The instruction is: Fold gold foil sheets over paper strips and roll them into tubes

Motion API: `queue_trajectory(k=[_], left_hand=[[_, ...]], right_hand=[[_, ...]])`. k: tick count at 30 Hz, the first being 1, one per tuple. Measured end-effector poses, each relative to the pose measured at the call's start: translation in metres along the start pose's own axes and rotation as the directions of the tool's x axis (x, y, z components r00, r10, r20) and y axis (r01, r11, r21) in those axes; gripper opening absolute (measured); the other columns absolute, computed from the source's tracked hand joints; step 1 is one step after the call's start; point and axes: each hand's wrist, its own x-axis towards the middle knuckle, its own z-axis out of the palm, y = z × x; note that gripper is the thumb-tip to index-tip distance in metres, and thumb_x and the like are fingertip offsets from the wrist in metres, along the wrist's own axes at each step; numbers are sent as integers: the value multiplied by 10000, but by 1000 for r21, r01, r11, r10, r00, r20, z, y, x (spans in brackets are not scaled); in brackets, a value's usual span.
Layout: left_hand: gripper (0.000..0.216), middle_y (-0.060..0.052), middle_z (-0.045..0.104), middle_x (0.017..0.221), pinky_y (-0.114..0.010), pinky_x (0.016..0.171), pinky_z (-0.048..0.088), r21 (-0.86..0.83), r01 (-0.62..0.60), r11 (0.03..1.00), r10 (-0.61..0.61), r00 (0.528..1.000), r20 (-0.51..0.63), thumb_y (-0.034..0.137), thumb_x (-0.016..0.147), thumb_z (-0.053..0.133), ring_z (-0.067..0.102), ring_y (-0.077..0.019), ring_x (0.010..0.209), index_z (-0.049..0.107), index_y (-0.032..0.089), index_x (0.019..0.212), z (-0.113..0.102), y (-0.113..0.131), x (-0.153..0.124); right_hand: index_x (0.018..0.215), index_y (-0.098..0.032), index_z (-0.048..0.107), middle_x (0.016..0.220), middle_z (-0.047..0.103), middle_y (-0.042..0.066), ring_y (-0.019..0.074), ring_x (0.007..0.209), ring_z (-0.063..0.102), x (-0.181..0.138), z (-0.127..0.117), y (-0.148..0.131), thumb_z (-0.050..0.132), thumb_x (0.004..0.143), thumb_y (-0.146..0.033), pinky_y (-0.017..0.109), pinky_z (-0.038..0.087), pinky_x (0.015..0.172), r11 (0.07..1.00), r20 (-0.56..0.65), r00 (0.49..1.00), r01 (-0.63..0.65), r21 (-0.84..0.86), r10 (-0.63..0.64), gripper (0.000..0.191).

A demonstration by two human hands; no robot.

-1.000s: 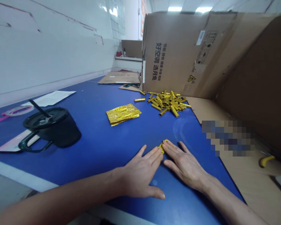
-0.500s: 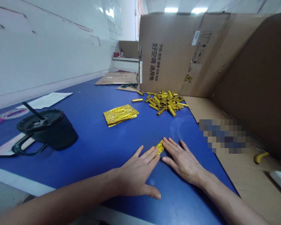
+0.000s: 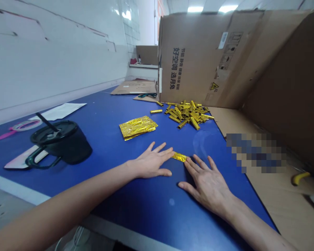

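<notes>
A narrow strip of gold foil lies flat on the blue tabletop between my hands. My left hand, fingers spread and palm down, touches the strip's left end with its fingertips. At the right end, my right hand presses with its fingertips, its fingers also apart and the thumb out to the side. Both ends of the strip are partly covered by fingers. Beyond my left hand rests a stack of flat gold foil sheets. Farther off is a heap of small gold foil tubes, with another gold tube apart from it.
A dark lidded mug with a straw stands at the left, near pink tape and white paper. A big cardboard box rises behind the heap. Cardboard borders the table on the right, with a banana on it.
My left hand has moved farther away and slightly left, and my right hand a little right. More of the foil strip shows, now lying more crosswise. The view has shifted slightly.
</notes>
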Motion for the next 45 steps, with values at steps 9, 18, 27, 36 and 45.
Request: queue_trajectory(k=[9,18,27,36,45], left_hand=[[764,-77,130,1408,-554,969,58,4,39,999,-39,999,-23,648,756,288,17,-280,1284,103,202,1347,2,8,5],[766,-65,84,1415,-544,975,41,-10,39,999,-39,999,2,651,757,274,7,-279,1284,65,215,1352,3,7,5],[754,-59,70,1417,-533,982,47,-18,51,999,-50,999,9,620,767,312,11,-270,1285,45,224,1351,2,2,-7],[783,-112,55,1413,-498,993,80,-22,98,995,-99,993,-57,633,768,281,53,-256,1286,55,162,1351,-7,12,6],[798,-120,77,1409,-524,984,50,-45,8,999,-9,1000,-6,668,755,235,41,-250,1288,79,156,1347,1,19,23]], right_hand=[[1299,-78,315,1363,244,172,286,1258,188,3,1,-8,300,787,-592,549,142,988,994,39,999,25,107,-29,726],[1308,-50,283,1362,239,176,260,1261,176,3,3,-2,230,813,-581,504,156,1007,988,148,989,8,156,-31,728],[1268,-85,378,1318,348,164,259,1229,276,2,0,9,289,823,-535,505,178,1001,993,110,994,-21,119,8,639],[1282,-129,360,1324,355,145,274,1222,292,-1,9,26,292,793,-591,538,177,986,992,45,999,20,127,-26,677],[1286,-166,350,1343,331,96,247,1238,262,3,5,31,251,838,-528,537,179,983,989,100,995,-43,143,28,584]])
